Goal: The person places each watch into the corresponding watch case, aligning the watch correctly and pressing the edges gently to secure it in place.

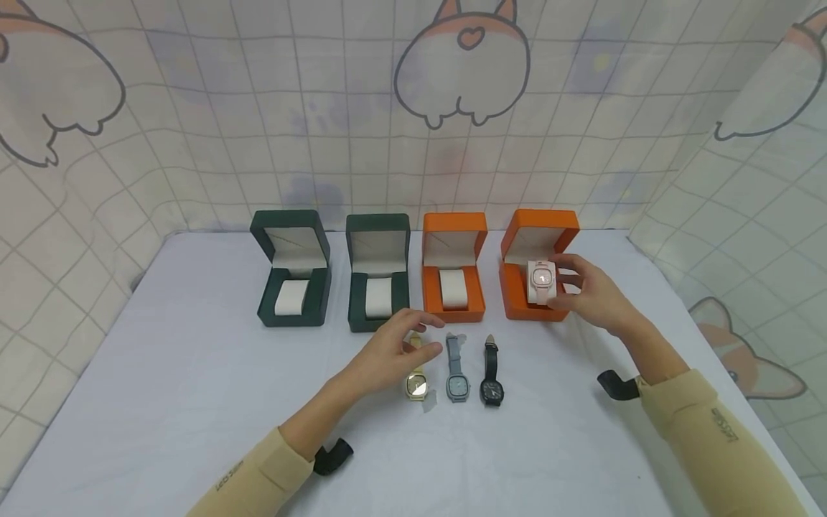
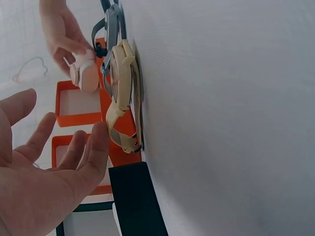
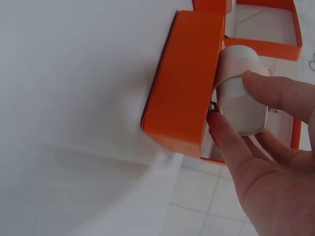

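Observation:
At the rightmost orange watch box [image 1: 530, 312], my right hand [image 1: 591, 291] holds a pale pink wristwatch [image 1: 543, 278] wrapped round a white cushion [image 3: 244, 113]. In the right wrist view, the thumb presses the strap while the fingers curl round the cushion, at the mouth of the box. My left hand [image 1: 390, 352] hovers with relaxed fingers beside a gold watch [image 1: 416, 386], partly hiding its strap. Right of that lie a blue-grey watch [image 1: 457, 386] and a black watch [image 1: 492, 391], both stretched out on the white cloth.
Along the back stand another open orange box [image 1: 480, 305] and two open dark green boxes [image 1: 313, 309] [image 1: 357, 316], each with a white cushion inside. A white tiled-pattern curtain [image 1: 362, 143] with cartoon animals hangs behind the table [image 1: 194, 359] and at its sides.

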Tool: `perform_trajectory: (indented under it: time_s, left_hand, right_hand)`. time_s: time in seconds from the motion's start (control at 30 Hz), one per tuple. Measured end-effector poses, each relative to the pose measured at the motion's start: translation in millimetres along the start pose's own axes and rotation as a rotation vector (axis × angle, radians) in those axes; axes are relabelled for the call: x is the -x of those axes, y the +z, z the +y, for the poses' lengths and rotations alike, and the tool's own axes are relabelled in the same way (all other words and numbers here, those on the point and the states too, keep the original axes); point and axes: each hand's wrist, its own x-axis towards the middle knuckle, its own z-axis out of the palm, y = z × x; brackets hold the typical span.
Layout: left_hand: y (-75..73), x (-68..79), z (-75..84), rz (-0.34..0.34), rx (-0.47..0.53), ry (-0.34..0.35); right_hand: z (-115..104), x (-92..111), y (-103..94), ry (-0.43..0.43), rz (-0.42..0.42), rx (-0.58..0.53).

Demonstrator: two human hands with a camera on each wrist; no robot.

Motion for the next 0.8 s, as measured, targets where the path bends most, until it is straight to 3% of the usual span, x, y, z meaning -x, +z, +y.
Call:
perform_trajectory:
  time_s: [0.33, 0.8]
  left_hand:
    - [-0.5, 0.0, 0.8, -0.009, 0.011, 0.013]
    - [0.4, -1.3, 2.5, -0.031, 0.032, 0.036]
  right_hand:
    - [0, -10, -2.5, -0.009, -0.044, 0.070]
    - [5, -19, -4.4, 0.019, -0.099, 0.071]
